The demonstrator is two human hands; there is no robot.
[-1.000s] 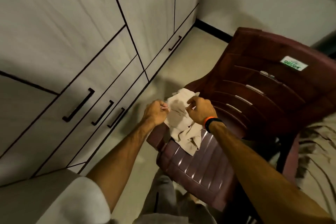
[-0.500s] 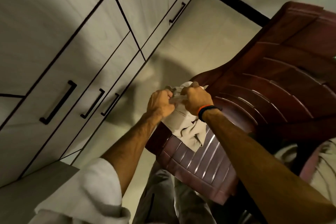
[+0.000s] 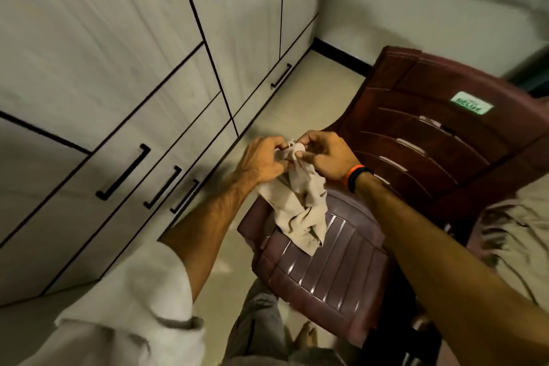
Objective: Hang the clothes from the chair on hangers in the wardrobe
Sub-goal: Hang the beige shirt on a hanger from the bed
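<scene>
A beige garment [image 3: 300, 208] hangs crumpled over the seat of a dark red plastic chair [image 3: 332, 270]. My left hand [image 3: 261, 160] and my right hand [image 3: 323, 157] pinch its top edge close together, just above the seat's back corner. The cloth's lower end rests on the slatted seat. The wardrobe [image 3: 118, 68] stands to the left with all its doors shut. No hanger is in sight.
Drawers with black bar handles [image 3: 123, 171] run along the wardrobe's base. Pale floor [image 3: 285, 110] lies between wardrobe and chair. A patterned fabric [image 3: 523, 232] lies at the right behind the chair. My bare foot [image 3: 306, 339] shows under the seat's front edge.
My hands have drawn closer together on the garment's top edge and bunched it. The view has swung, showing the chair's backrest and label again.
</scene>
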